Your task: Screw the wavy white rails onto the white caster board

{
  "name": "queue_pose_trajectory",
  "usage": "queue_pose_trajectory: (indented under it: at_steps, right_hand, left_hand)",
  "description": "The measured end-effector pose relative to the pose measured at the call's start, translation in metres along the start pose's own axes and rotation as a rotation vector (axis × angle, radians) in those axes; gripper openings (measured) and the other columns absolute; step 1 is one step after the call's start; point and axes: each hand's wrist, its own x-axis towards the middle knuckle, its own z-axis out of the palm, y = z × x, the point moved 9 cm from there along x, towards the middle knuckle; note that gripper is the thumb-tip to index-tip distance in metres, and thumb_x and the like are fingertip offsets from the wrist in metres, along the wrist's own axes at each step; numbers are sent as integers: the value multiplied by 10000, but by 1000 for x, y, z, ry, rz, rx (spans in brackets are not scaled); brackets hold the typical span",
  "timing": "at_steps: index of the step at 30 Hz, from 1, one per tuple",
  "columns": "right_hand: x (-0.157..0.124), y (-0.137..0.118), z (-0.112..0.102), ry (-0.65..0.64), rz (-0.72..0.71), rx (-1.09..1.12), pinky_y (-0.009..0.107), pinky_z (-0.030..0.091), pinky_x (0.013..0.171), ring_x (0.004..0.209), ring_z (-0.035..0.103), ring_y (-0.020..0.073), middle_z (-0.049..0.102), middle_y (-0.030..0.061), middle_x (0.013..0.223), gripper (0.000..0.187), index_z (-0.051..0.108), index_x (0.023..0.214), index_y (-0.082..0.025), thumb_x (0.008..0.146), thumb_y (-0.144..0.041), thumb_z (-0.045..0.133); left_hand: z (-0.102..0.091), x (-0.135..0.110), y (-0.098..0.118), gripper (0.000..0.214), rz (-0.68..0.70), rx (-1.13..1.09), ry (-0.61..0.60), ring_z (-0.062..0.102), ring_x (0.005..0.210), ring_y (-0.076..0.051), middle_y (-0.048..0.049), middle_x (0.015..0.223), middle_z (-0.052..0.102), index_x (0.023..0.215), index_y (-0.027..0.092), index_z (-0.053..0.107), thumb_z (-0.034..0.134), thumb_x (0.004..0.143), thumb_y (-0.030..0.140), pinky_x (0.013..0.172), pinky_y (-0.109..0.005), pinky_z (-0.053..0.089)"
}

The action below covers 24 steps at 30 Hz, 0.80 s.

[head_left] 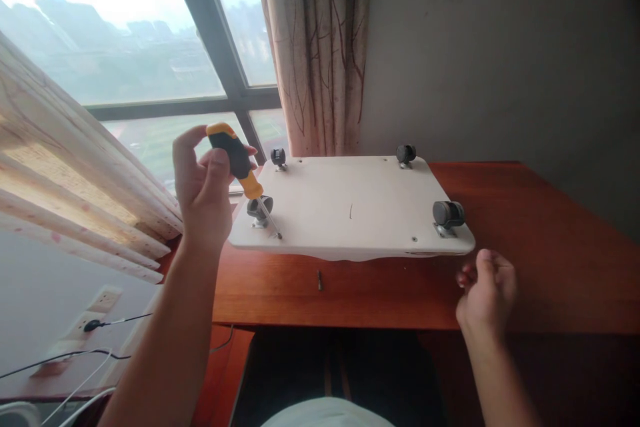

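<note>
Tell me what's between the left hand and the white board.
A yellow-and-black screwdriver. In the head view, the left hand holds its handle, and the shaft slants down toward the white board; whether the tip touches is unclear.

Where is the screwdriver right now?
In the head view, left of centre: the screwdriver is in the left hand, slanting down over the white board, its tip right of the near-left caster.

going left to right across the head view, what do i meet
Black plug → left hand holding screwdriver → small metal piece → back right caster → front right caster → right hand
</note>
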Motion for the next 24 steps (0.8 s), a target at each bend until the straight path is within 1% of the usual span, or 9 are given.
queue_pose_trajectory:
  at_steps: [3,6,8,11,15,17,20,22,24]
  right_hand:
    - [10,3,5,9,-30,-16,228,358,492,584,459,103,532,-40,777,459,574,1077,-213,805,-538,749]
    - [9,6,10,-2,-41,-4,240,368,508,596,450,107,534,-31,801,498,597,1154,-206,810,-534,745]
    - [7,5,11,-3,-56,0,243,366,507,591,446,109,544,-24,806,535,605,1204,-201,807,-528,752]
    - [4,3,9,-1,-66,-22,247,368,502,581,444,111,569,-5,818,624,601,1293,-196,794,-530,769]
    - [2,3,7,0,-74,-77,249,378,514,577,434,115,552,-12,771,681,590,1389,-200,815,-527,755]
    - [1,4,5,12,-79,-78,247,381,525,580,427,110,535,-23,746,659,624,1371,-202,813,-525,764]
    - [-1,6,2,32,-65,-80,248,381,526,581,429,107,517,-28,707,573,711,1240,-184,798,-542,782]
    - [-1,7,1,37,-51,-91,250,378,514,576,432,108,520,-22,692,540,741,1153,-170,788,-566,783]
    - [-1,8,1,39,-43,-96,250,376,504,573,436,108,534,-15,692,537,746,1112,-164,780,-585,783]
  left_hand:
    - [6,0,3,480,-10,-32,-31,698,845,-207,-36,980,668,1239,275,625,795,830,461,680,-324,556]
    - [13,0,9,404,39,-46,-63,664,770,-179,-32,913,630,1182,261,660,749,862,492,655,-309,543]
    - [13,1,15,351,103,-14,-58,631,714,-152,-18,872,616,1131,260,663,753,868,474,639,-289,522]
    - [9,2,20,345,164,67,-17,606,700,-136,-24,885,629,1079,226,672,820,824,404,626,-273,500]
    - [7,2,19,398,114,33,-4,649,737,-177,-42,866,674,1180,216,651,788,857,404,678,-321,541]
    - [12,2,19,377,81,-10,-37,664,729,-191,-51,876,700,1208,230,636,727,904,433,708,-351,553]
    - [20,2,21,363,78,-17,-91,652,726,-185,-65,909,692,1153,226,660,697,914,496,691,-343,538]
    - [17,4,25,401,126,45,-65,634,734,-171,-51,901,658,1101,215,685,788,836,498,689,-327,531]
    - [11,6,28,426,178,130,5,613,723,-147,-31,879,631,1045,195,710,893,735,423,706,-313,534]
